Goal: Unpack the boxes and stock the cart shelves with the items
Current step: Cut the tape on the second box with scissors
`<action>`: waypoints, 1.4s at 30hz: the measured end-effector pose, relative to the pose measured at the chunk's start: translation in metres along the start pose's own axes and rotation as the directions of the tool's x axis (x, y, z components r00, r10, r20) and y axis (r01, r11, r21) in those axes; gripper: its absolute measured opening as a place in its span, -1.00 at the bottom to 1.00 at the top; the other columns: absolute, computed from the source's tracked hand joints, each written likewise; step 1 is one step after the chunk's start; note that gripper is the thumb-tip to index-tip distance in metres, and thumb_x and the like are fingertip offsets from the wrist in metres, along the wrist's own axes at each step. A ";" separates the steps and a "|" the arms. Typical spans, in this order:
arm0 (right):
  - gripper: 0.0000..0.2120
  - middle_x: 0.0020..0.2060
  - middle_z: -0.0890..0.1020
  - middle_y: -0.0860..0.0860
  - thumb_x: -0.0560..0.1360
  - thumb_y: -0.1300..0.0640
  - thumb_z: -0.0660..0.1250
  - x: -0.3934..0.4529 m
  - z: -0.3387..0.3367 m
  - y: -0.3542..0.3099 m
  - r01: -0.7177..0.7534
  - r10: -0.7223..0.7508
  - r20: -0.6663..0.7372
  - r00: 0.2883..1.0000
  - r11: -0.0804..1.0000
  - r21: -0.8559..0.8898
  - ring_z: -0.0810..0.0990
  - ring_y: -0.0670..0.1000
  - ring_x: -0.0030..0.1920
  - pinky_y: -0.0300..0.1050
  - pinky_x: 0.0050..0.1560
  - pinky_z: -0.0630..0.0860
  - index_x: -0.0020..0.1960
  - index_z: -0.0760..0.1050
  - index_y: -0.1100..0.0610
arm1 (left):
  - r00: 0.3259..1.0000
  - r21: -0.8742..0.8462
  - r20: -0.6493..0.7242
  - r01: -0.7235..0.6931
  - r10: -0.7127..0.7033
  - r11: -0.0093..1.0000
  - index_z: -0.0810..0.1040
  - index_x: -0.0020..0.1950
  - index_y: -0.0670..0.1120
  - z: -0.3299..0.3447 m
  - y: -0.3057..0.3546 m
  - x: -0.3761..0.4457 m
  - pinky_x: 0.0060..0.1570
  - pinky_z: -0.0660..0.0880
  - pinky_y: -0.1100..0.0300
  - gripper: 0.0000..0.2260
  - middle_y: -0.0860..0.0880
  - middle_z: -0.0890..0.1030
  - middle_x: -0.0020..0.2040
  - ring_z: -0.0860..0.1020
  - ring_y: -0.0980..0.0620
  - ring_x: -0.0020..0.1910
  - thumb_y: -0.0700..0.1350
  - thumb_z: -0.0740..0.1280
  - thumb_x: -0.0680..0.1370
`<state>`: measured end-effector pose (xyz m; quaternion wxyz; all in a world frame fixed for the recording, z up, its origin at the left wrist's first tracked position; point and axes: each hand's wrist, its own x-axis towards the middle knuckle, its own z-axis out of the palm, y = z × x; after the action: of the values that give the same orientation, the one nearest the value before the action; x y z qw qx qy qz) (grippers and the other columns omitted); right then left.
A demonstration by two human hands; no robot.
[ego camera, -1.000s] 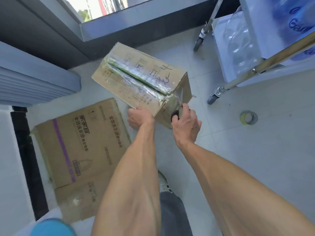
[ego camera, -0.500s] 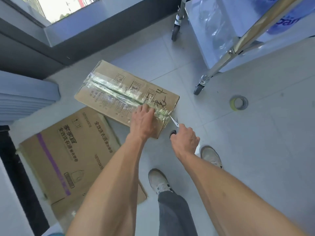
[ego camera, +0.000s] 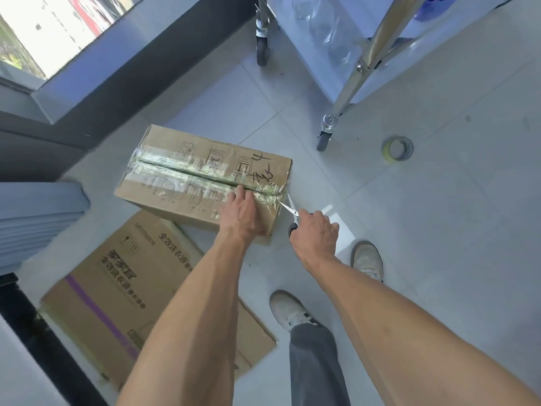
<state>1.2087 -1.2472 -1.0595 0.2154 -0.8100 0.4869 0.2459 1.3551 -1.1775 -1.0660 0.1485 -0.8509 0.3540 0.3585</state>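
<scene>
A taped cardboard box (ego camera: 187,159) lies on the floor with its sealed seam facing up. My left hand (ego camera: 241,213) presses down on the box's near end, fingers lying on the tape. My right hand (ego camera: 314,234) grips a pair of scissors (ego camera: 289,209) just right of the box. The blades point at the taped seam at the box's near right corner. The metal cart (ego camera: 363,60) stands at the upper right, with clear plastic on its lower shelf.
A flattened cardboard box (ego camera: 123,291) with purple stripe lies on the floor at the lower left. A roll of tape (ego camera: 397,148) lies on the tiles near a cart wheel (ego camera: 324,139). My shoes (ego camera: 367,260) stand below the box. A window sill runs along the upper left.
The box, held tilted up a second ago, now lies flat on the floor. My left hand moved onto its top. My right hand brought the scissor tips to the seam's end.
</scene>
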 end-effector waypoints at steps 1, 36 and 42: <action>-0.84 -0.06 0.53 0.07 0.54 0.16 0.19 -0.001 0.002 -0.001 0.001 -0.001 0.002 1.000 1.000 0.007 0.49 0.13 0.00 0.00 -0.03 0.26 0.08 0.49 0.08 | 1.000 -0.031 0.014 -0.001 0.001 1.000 0.26 0.42 -0.15 0.002 -0.001 0.001 0.34 0.42 -0.04 -0.28 -0.11 0.29 0.46 0.32 -0.14 0.38 -0.02 0.56 0.41; -0.70 0.03 0.47 0.04 0.54 0.19 0.19 -0.043 0.000 0.026 0.330 -0.367 -0.124 0.922 0.912 -0.243 0.40 0.09 0.02 0.01 0.02 0.28 0.26 0.40 0.01 | 0.964 -0.248 -0.234 0.070 -0.130 0.966 0.38 0.20 -0.13 0.006 -0.013 -0.031 0.16 0.41 0.07 -0.40 -0.13 0.39 0.21 0.35 -0.10 0.15 0.11 0.56 0.34; -0.65 0.04 0.43 0.06 0.55 0.29 0.17 -0.033 -0.002 0.002 0.289 -0.340 -0.182 0.923 0.922 -0.258 0.37 0.09 0.02 0.00 -0.01 0.26 0.29 0.37 0.03 | 0.957 -0.260 -0.250 0.079 -0.146 0.962 0.38 0.18 -0.08 0.014 -0.012 -0.031 0.08 0.32 0.15 -0.44 -0.11 0.38 0.21 0.32 -0.06 0.12 0.14 0.52 0.34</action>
<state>1.1940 -1.2267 -1.0376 0.1026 -0.9194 0.3397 0.1695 1.3412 -1.1468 -1.0542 0.0125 -0.9220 0.2742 0.2730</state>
